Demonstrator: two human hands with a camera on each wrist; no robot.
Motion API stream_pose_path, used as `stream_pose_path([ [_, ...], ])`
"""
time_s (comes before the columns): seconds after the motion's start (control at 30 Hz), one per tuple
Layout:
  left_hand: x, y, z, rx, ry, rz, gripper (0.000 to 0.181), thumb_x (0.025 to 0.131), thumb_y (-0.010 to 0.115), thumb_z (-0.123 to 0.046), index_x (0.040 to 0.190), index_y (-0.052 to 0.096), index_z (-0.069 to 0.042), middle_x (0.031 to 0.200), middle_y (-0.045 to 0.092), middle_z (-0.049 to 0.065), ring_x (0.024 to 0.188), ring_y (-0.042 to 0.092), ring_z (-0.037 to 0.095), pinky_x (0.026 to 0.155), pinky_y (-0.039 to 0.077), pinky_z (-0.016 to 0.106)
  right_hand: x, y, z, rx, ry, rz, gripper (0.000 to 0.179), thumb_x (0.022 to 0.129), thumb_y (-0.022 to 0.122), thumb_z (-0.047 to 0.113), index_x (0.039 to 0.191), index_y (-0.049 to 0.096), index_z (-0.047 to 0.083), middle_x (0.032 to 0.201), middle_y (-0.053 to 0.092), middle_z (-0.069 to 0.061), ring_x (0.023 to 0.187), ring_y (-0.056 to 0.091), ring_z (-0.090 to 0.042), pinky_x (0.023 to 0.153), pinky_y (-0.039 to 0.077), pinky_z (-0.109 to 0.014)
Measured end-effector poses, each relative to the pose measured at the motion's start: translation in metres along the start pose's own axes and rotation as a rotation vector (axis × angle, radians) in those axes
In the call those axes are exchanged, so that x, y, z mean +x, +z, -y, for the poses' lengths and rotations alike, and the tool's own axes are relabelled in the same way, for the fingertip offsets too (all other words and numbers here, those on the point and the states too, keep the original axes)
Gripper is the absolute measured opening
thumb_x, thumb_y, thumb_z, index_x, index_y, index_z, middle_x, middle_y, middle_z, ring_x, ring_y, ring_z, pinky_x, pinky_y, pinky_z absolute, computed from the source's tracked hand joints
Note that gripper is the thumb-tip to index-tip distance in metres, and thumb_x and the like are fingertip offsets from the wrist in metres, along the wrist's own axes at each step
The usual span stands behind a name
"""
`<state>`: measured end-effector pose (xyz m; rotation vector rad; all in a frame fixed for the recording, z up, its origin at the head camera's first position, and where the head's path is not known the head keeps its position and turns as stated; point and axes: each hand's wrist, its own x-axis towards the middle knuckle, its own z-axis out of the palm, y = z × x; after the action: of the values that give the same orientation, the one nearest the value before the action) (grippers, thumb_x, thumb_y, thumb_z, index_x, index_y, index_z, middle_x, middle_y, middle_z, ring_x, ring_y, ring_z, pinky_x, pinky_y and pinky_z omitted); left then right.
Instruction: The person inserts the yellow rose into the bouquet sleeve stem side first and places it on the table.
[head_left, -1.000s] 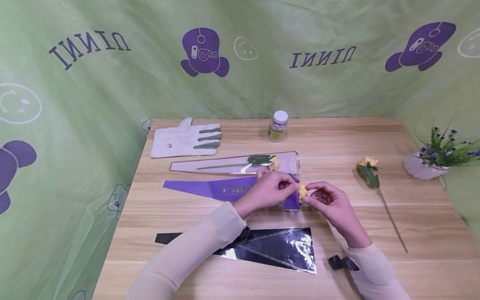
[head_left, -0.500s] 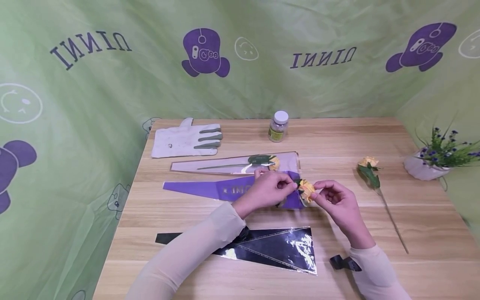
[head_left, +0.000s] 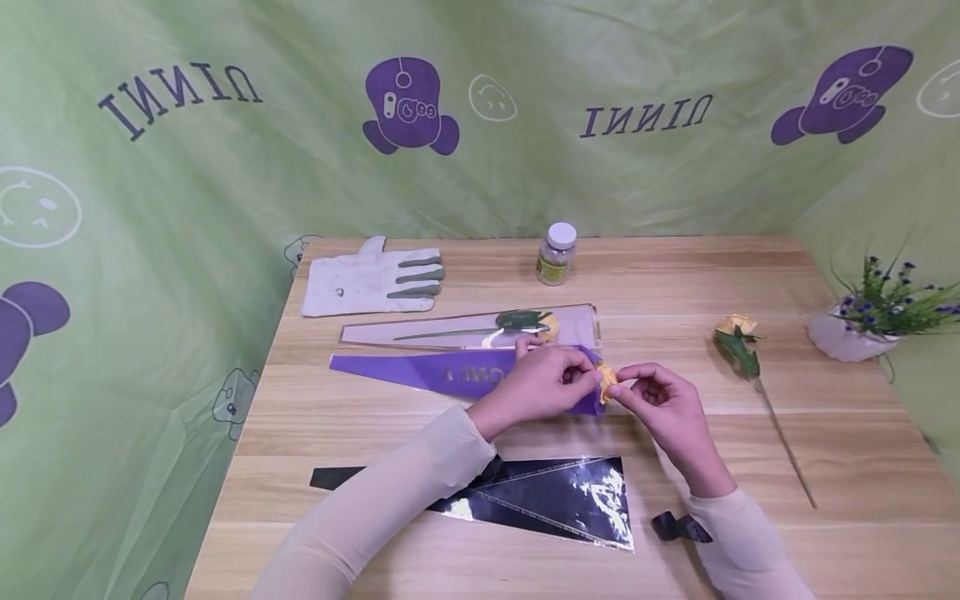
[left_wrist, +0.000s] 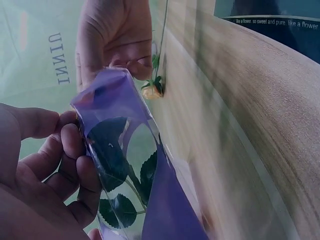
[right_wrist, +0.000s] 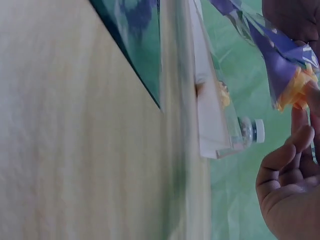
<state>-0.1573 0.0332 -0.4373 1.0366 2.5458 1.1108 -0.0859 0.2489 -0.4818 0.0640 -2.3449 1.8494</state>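
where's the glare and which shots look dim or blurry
Head view: the brightest, with white glare on the black wrap, strongest near its wide end; left wrist view: dimmer, left hand in shade, purple wrap fairly clear; right wrist view: also dim, the grain of the table smeared, bottle soft.

A small curtained-off tabletop, much like a craft corner: a green curtain [head_left: 540, 187] printed with purple cartoon figures [head_left: 412, 96] and smiley faces [head_left: 492, 97] hangs beyond the person's fingers [head_left: 637, 372] and to both sides; whether this is inside a home or a studio cannot be told. Beneath the fingers is a wood-grain table [head_left: 660, 279], with a black flower wrapper [head_left: 551, 496] on their near side, a loose rose [head_left: 739, 350] to their right and a potted plant [head_left: 851, 332] farther right.
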Motion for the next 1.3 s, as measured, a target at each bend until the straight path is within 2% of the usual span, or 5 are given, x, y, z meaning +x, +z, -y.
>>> stream_pose_path([
  [0.13, 0.000, 0.001, 0.002, 0.011, -0.009, -0.018, 0.025, 0.099, 0.062, -0.034, 0.075, 0.065, -0.028, 0.067, 0.056, -0.021, 0.072, 0.052, -0.003, 0.104, 0.022, 0.050, 0.000, 0.002, -0.002, 0.044, -0.004, -0.005, 0.018, 0.087, 0.078, -0.002, 0.103, 0.071, -0.007, 0.094, 0.069, -0.014, 0.077, 0.060, -0.017, 0.066, 0.050, -0.022],
  [0.37, 0.002, 0.002, -0.002, 0.032, -0.010, -0.022, 0.020, 0.099, 0.062, -0.034, 0.084, 0.073, -0.029, 0.070, 0.057, -0.025, 0.077, 0.053, -0.006, 0.103, 0.023, 0.048, -0.001, 0.000, -0.005, 0.102, -0.072, 0.133, 0.015, 0.096, 0.066, -0.004, 0.110, 0.072, -0.009, 0.113, 0.070, -0.016, 0.108, 0.065, -0.020, 0.089, 0.051, -0.025],
  [0.8, 0.001, 0.000, -0.002, 0.033, -0.030, -0.027, 0.021, 0.099, 0.063, -0.035, 0.082, 0.072, -0.029, 0.071, 0.059, -0.025, 0.075, 0.053, -0.004, 0.100, 0.023, 0.046, -0.004, 0.002, -0.001, 0.113, -0.058, 0.135, 0.015, 0.101, 0.058, -0.001, 0.111, 0.066, -0.010, 0.105, 0.073, -0.010, 0.079, 0.065, -0.021, 0.075, 0.054, -0.028],
  [1.1, 0.001, 0.001, -0.004, 0.032, -0.034, -0.025, 0.021, 0.100, 0.064, -0.036, 0.083, 0.073, -0.027, 0.069, 0.059, -0.026, 0.074, 0.054, -0.005, 0.098, 0.024, 0.044, -0.004, 0.009, -0.002, 0.094, -0.031, 0.264, 0.023, 0.097, 0.062, -0.006, 0.118, 0.052, -0.008, 0.117, 0.071, -0.006, 0.104, 0.069, -0.014, 0.081, 0.056, -0.029],
  [1.3, 0.001, 0.003, -0.001, 0.010, -0.042, -0.033, 0.021, 0.100, 0.064, -0.038, 0.085, 0.074, -0.028, 0.073, 0.060, -0.028, 0.076, 0.054, -0.006, 0.098, 0.024, 0.043, -0.003, 0.013, -0.002, 0.038, -0.051, 0.306, 0.030, 0.093, 0.069, -0.005, 0.116, 0.050, -0.002, 0.113, 0.072, -0.014, 0.092, 0.069, -0.019, 0.070, 0.053, -0.025],
])
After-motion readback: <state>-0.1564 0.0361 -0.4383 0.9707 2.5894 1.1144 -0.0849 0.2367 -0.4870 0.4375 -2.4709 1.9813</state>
